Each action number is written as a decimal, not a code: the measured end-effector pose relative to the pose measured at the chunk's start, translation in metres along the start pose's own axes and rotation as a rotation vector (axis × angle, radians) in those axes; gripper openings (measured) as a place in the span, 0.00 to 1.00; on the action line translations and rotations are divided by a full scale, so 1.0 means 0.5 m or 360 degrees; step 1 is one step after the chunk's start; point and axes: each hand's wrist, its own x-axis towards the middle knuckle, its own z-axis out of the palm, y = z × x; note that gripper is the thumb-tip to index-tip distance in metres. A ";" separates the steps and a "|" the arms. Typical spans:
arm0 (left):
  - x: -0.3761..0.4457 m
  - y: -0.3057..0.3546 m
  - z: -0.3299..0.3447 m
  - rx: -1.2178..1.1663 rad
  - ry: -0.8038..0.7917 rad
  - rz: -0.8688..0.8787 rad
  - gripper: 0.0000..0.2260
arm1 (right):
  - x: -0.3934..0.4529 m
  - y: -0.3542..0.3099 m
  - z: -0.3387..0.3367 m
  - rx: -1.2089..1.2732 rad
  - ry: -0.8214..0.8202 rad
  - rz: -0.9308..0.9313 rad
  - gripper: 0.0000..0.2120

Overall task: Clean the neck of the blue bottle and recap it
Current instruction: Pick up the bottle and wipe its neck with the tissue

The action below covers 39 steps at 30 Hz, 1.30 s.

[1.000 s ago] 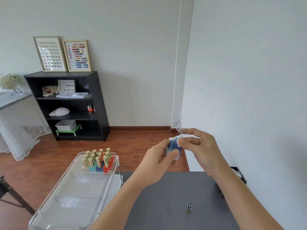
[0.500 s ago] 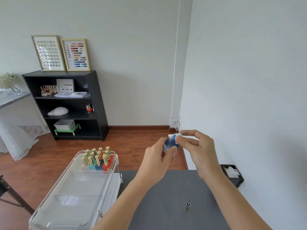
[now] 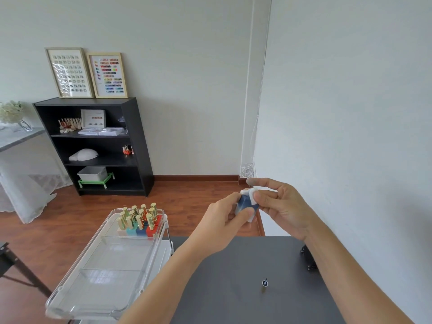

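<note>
The blue bottle [image 3: 245, 203] is held up in the air between both hands, above the far edge of the table [image 3: 222, 277]. The left hand [image 3: 222, 220] pinches its body; the right hand [image 3: 280, 206] presses a white pad [image 3: 251, 195] over the top, so the neck is hidden. To wipe well, I would keep the bottle upright and steady, then turn the pad fully round the neck. The cap [image 3: 264, 282], brush up, stands on the table below the right forearm, well apart.

We take this for a nail salon: framed colour charts [image 3: 108, 75], polish bottles [image 3: 138, 218], nail lamp [image 3: 83, 154].
</note>
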 end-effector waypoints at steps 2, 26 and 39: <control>0.001 0.003 0.002 -0.0022 0.0023 -0.0010 0.08 | 0.002 0.002 0.000 -0.0033 0.0041 -0.0023 0.23; -0.002 0.004 0.025 0.0230 0.0276 0.0005 0.07 | -0.008 0.021 0.024 -0.0319 0.0367 -0.0228 0.15; 0.005 -0.015 0.032 0.0305 0.0465 0.0032 0.05 | -0.028 0.020 0.044 -0.0571 0.1034 -0.0253 0.06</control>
